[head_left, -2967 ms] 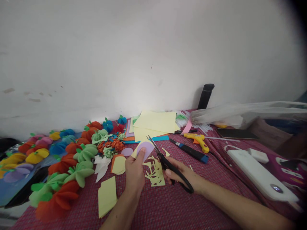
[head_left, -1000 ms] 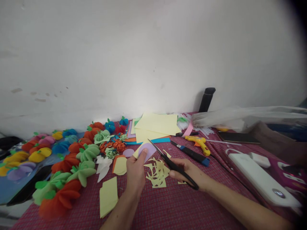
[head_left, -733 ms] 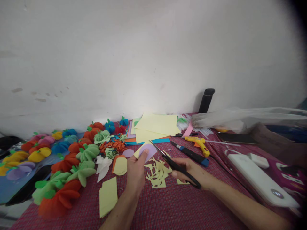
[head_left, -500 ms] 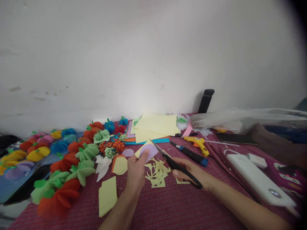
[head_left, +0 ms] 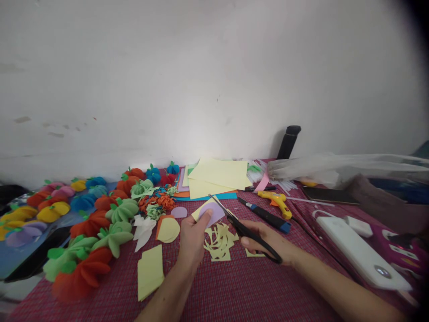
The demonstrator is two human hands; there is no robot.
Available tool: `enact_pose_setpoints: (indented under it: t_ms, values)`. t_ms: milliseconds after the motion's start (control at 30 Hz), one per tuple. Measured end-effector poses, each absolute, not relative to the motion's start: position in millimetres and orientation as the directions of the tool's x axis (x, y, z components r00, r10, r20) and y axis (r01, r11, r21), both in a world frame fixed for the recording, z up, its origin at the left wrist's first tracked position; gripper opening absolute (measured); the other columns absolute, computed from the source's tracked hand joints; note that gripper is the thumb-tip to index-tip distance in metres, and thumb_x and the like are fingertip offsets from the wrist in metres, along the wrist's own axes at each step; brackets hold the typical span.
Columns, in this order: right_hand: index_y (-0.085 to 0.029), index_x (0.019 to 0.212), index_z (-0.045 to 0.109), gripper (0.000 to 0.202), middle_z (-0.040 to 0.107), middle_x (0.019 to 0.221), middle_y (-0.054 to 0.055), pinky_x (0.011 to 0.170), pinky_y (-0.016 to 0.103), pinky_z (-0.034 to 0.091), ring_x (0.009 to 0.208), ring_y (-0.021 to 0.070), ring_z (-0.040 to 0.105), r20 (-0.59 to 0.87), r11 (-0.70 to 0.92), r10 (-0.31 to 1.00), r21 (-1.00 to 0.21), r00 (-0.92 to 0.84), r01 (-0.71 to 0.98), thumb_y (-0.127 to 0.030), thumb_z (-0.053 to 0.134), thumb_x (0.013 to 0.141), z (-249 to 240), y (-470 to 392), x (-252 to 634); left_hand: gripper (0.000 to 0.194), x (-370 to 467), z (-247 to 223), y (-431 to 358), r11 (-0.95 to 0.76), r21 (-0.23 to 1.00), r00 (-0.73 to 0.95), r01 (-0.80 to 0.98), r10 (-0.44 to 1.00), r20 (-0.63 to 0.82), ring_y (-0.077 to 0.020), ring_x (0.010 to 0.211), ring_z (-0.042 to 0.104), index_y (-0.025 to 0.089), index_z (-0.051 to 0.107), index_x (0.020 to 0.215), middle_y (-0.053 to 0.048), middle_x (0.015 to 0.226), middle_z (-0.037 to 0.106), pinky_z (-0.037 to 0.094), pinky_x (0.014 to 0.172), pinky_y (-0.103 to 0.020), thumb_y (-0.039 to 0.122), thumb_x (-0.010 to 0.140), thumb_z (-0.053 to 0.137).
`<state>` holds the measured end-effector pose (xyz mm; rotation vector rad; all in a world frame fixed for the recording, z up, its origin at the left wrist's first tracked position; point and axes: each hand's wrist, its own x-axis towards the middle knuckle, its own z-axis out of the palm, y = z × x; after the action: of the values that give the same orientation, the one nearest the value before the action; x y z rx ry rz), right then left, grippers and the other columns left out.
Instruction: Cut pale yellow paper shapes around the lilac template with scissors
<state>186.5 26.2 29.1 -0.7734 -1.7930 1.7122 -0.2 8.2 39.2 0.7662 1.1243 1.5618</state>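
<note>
My left hand (head_left: 193,235) pinches a purple round piece (head_left: 215,213) laid over a yellow sheet (head_left: 197,211), thumb on top. Black-handled scissors (head_left: 246,230) are in my right hand (head_left: 264,241), their blades parted around the right edge of the held pieces. Curly yellow offcuts (head_left: 219,242) lie on the table just below the blades. Left of my left hand are yellow rounded cutouts (head_left: 168,230) on an orange piece, and a stack of yellow rectangles (head_left: 150,273). Another purple cutout (head_left: 179,212) rests behind them.
Colourful felt-like pumpkins (head_left: 90,223) crowd the left side. Large yellow sheets (head_left: 219,174) lie at the back by the wall. To the right are a blue-black utility knife (head_left: 264,216), a yellow glue gun (head_left: 278,203), a white power bank (head_left: 362,255) and a black bottle (head_left: 288,142).
My left hand has shifted slightly right, bringing the purple and yellow pieces deeper between the scissor blades, which are now wider apart. My right hand has barely moved.
</note>
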Motion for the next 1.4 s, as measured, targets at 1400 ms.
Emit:
enact_pose_setpoints:
  t_ms: [1400]
  values:
    - [-0.017,0.109,0.053,0.041,0.038,0.064,-0.004,0.044,0.017,0.025,0.051,0.0061,0.029,-0.027,0.046,0.715,-0.995,-0.699,0.085,-0.04,0.057,0.075,40,23,189,0.03,0,39,8,-0.036,0.924,-0.256,-0.381,0.964,-0.068,-0.0166,0.054,0.059,0.009,0.067,0.084,-0.004,0.061,0.066,0.046,0.055,-0.027,0.032,0.065,0.064]
